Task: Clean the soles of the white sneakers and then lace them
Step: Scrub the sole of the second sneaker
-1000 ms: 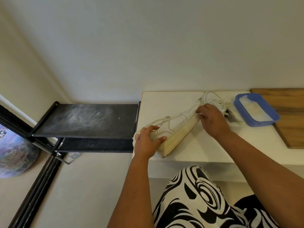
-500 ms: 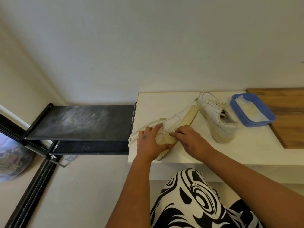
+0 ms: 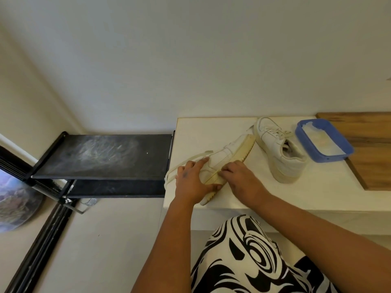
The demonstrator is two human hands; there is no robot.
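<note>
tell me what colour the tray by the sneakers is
Blue tray, seen in the head view.

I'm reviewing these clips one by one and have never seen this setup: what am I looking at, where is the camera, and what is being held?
There is no machine here. A person wears a camera on the head, looking down at their own two hands. On the white counter one sneaker lies tipped on its side; the left hand holds it, and the right hand has its fingertips at the sole edge. A loose lace trails left. The second sneaker stands upright, beside a blue tray. A black rack stands left.
</note>
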